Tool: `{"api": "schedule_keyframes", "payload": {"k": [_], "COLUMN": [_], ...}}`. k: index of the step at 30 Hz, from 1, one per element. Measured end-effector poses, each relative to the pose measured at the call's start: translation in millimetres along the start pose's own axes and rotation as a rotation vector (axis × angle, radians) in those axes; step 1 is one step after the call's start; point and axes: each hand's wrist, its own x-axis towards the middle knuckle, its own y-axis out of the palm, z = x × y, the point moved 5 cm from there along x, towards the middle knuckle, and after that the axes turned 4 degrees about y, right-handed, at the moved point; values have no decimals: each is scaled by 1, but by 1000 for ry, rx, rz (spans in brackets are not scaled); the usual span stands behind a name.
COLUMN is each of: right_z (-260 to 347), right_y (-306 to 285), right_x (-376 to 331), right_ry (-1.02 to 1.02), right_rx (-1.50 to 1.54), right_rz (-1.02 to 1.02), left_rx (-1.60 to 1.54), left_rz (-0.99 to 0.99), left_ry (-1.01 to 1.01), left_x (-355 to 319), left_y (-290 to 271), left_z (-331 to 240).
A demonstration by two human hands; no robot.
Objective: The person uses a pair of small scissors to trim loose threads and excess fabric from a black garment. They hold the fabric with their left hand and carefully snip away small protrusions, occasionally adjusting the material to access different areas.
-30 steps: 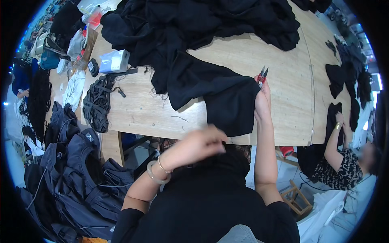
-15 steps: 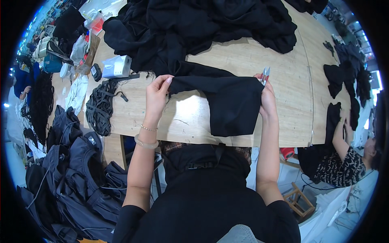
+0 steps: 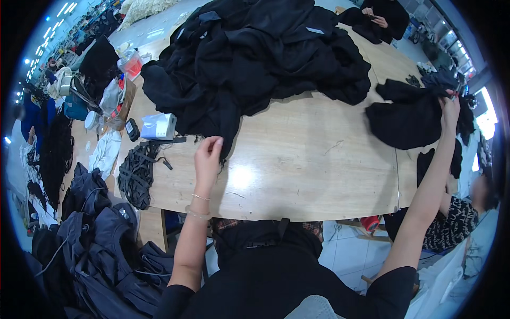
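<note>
My right hand (image 3: pixel 450 112) is stretched far to the right, closed on a black fabric piece (image 3: pixel 406 119) that hangs spread out to its left, slightly blurred. A small reddish glint shows at these fingers; the thread snips seen there earlier are mostly hidden. My left hand (image 3: pixel 209 154) is at the left middle of the table, thumb and fingers pinched together. Its fingertips are right beside the end of a dark cloth strip trailing from the big heap of black garments (image 3: pixel 276 64). Whether they grip anything is hidden.
Left on the wooden table (image 3: pixel 297 175) lie tangled grey straps (image 3: pixel 137 173), a white tissue pack (image 3: pixel 158 126) and a small black box (image 3: pixel 132 128). Dark grey garments (image 3: pixel 101 244) pile up at lower left. A co-worker in a patterned top (image 3: pixel 451 223) sits right; another person's hands (image 3: pixel 374 18) show far back.
My right hand has swung far right, carrying the black fabric piece away from my left hand, which no longer holds its other end. The view has tilted up, showing more of the heap.
</note>
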Motion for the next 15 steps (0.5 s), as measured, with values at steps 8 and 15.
{"api": "schedule_keyframes", "payload": {"k": [8,15], "right_z": [-98,-112], "right_y": [41,132], "right_x": [-35,-160], "right_ry": [226,-111], "right_rx": [-171,-750], "right_rz": [111,510], "left_rx": [879,298], "left_rz": [-74,-180], "left_ry": [195,297], "left_x": [2,74], "left_y": [26,-33], "left_z": [-9,-88]}}
